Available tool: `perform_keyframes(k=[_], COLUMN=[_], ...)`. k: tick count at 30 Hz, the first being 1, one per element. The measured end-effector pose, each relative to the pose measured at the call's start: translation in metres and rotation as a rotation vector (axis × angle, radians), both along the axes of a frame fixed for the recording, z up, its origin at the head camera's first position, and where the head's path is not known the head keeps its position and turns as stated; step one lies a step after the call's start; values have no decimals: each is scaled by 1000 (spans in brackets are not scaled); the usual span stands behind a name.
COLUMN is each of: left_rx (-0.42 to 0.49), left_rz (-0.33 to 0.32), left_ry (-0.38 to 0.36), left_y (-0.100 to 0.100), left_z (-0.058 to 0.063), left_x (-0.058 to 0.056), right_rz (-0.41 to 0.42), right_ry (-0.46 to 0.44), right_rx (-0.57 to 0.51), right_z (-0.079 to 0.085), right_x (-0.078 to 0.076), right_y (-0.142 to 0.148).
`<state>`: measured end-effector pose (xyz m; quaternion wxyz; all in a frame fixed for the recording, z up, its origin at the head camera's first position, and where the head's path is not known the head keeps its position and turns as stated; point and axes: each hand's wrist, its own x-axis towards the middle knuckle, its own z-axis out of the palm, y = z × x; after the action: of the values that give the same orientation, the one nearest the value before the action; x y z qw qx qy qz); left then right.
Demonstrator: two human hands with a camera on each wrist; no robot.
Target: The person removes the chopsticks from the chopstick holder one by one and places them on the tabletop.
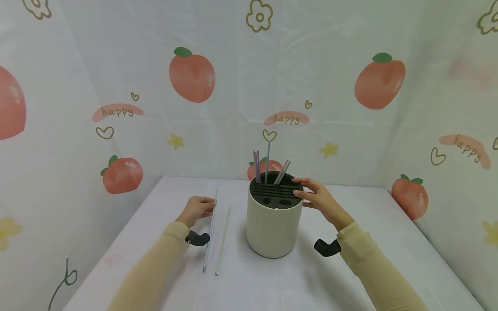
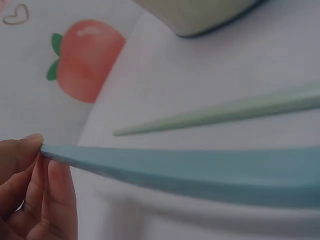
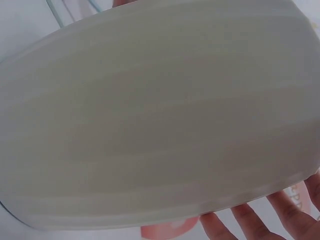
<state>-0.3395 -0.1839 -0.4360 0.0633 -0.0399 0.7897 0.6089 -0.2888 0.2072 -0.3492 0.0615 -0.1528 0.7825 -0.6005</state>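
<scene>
My left hand (image 1: 198, 209) pinches a thin pale blue chopstick (image 1: 209, 242) near its far end. Seen from the left wrist, that blue chopstick (image 2: 190, 170) runs from the fingertips (image 2: 34, 140) to the right edge. Beside it a pale green chopstick (image 1: 223, 242) lies on the table. My right hand (image 1: 320, 202) holds the upper right side of a cream utensil holder (image 1: 272, 231) with a black slotted top. From the right wrist, the holder's wall (image 3: 160, 120) fills most of the picture, with several fingers (image 3: 250, 220) along its lower edge.
Purple chopsticks (image 1: 257, 166), a tall blue one (image 1: 267, 162) and pale ones (image 1: 283, 170) stand in the holder's rear opening. The white table (image 1: 334, 276) meets a fruit-patterned curtain (image 1: 233, 142) at the back and sides.
</scene>
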Motion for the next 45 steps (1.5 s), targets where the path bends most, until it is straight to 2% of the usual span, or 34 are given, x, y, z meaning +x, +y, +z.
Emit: perform_keyframes(k=[5,14,21,27,34,45], left_rx=[-40,-74,-159,-237,-267,-286], left_rz=[18,29,4,54,57,56], left_ry=[-55,-102,-81,-89,-74,-67], left_y=[2,6,12,21,26,24], left_z=[-18,-33,-29,-26,-23,-28], left_x=[2,-3,-1,-1,1,-3], right_rz=[3,6,5,1,-6,0], right_ry=[-1,-4,-4,9,9,9], right_rx=[3,-2,-8,-7,2,6], right_z=[-1,0,-1,-1,0,-1], right_x=[0,0,-1,-2,-1,-1], right_y=[0,-1,-1,0,0,1])
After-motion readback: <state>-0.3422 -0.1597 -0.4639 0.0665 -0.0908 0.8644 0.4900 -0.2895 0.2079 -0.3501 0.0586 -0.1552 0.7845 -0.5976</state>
